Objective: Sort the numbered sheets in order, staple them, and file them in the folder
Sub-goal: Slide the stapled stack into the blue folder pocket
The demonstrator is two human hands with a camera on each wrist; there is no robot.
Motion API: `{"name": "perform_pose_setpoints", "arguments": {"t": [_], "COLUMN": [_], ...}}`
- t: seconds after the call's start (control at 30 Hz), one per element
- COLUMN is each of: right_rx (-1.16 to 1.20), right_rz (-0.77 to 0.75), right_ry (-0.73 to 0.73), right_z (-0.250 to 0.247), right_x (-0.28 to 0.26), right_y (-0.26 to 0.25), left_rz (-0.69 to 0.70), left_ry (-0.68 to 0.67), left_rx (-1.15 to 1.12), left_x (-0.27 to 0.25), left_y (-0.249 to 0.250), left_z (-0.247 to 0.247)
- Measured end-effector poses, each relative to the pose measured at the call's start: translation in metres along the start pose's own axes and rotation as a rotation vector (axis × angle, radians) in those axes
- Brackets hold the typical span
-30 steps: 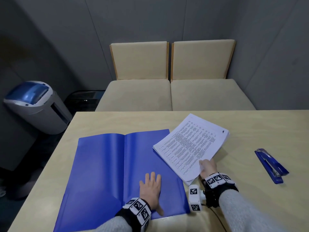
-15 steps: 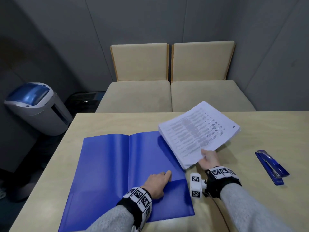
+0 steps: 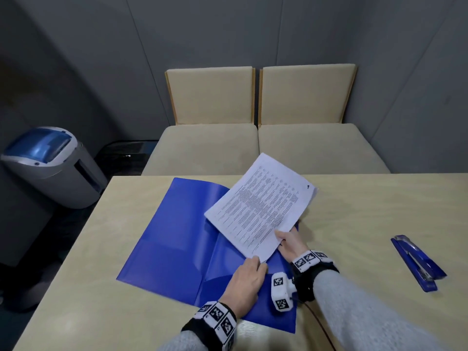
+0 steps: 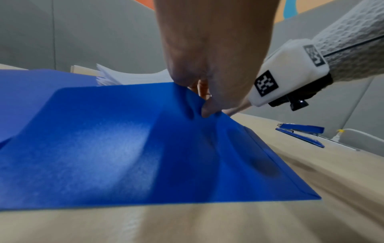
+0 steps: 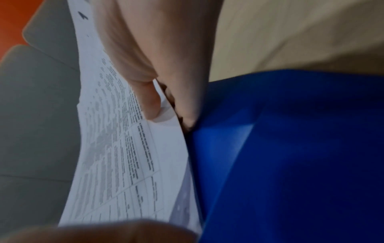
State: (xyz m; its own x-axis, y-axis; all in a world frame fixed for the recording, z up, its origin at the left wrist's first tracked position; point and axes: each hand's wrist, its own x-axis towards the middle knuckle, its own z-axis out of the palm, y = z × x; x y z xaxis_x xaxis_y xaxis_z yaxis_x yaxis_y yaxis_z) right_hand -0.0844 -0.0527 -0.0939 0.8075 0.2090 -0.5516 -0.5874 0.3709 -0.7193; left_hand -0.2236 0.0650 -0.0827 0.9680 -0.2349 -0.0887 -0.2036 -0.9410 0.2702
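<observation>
Head high; wrists close, perhaps blurred

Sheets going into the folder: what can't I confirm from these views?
- Staple: none visible on the sheets; too small in head view, right wrist view blurred.
- Page order: only top sheet shows.
- Folder pocket mouth: hidden behind left hand.
- Right hand fingers: under the paper.

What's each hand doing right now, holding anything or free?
Left hand: closed, pinching the pocket edge of the blue folder and lifting it.
Right hand: closed, gripping the stack of sheets at its near corner.
</observation>
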Motion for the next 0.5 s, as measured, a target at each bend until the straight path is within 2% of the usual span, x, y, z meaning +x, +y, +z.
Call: {"name": "perform_pose_setpoints", "arguments": {"t": [0.23, 0.4, 0.5], "right_rx": [-0.194, -0.207, -0.233], "right_rz": [0.112, 0.167, 0.174], "right_ry": [0.011, 0.023, 0.0], "right_z": [-0.008, -0.008, -0.01], "right_x": [-0.01, -0.009, -0.008], "right_y": [0.004, 0.002, 0.004], "left_rz": [-0.007, -0.096, -0.055], "left_ry": [-0.066, -0.243, -0.229], "left_rx": [-0.037, -0.174, -0.216], "left_x": [0.008, 0.017, 0.02], "left_y": [-0.008, -0.011, -0.015], "left_z": [0.011, -0.002, -0.003]}}
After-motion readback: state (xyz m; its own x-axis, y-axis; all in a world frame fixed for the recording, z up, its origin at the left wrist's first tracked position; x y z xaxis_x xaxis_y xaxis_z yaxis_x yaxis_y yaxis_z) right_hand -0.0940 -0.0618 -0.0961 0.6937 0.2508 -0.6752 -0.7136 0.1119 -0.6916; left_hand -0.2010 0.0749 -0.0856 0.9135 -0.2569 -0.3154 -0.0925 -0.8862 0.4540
